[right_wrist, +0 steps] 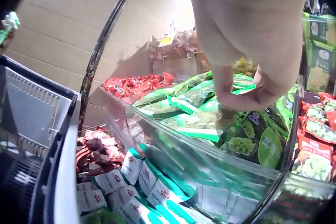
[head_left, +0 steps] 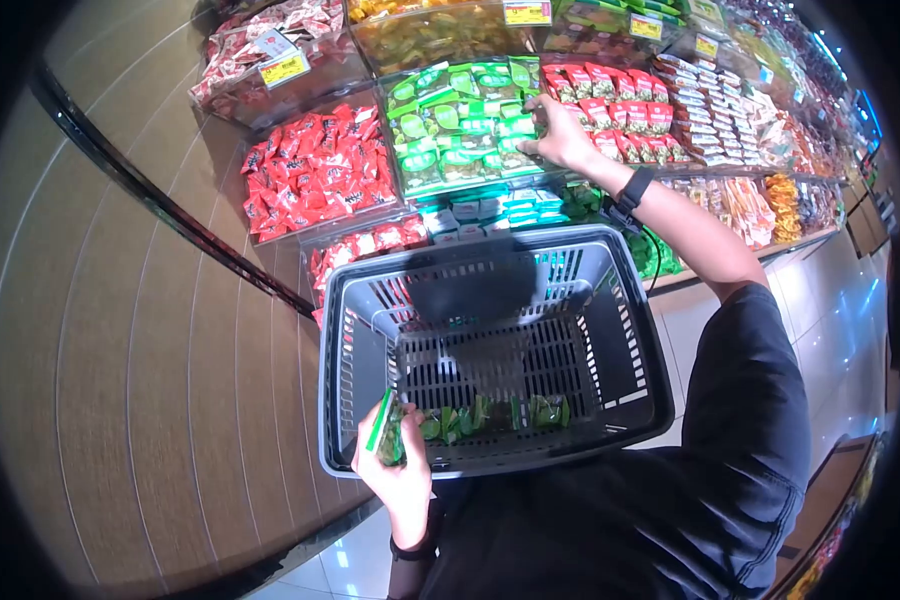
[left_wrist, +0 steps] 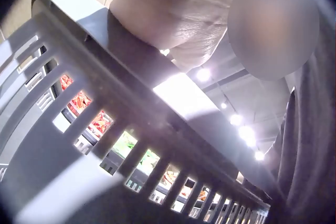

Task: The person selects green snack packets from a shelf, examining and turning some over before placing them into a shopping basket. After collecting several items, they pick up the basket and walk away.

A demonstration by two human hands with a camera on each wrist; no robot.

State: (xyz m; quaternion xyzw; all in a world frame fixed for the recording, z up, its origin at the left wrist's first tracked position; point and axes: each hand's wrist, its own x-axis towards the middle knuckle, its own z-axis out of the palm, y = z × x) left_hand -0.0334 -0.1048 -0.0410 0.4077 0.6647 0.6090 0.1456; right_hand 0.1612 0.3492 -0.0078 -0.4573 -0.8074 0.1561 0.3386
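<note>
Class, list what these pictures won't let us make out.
Print on the yellow rectangular price tags: head view, too small.
Rest of the grey plastic basket: right wrist view, cut by left edge.
Whether the right hand grips anything: right wrist view, blocked by itself.

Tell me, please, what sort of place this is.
Probably a supermarket's loose-snack section: bins of individually wrapped packets, such as the red packets and green packets, yellow price labels, and a shopping basket.
</note>
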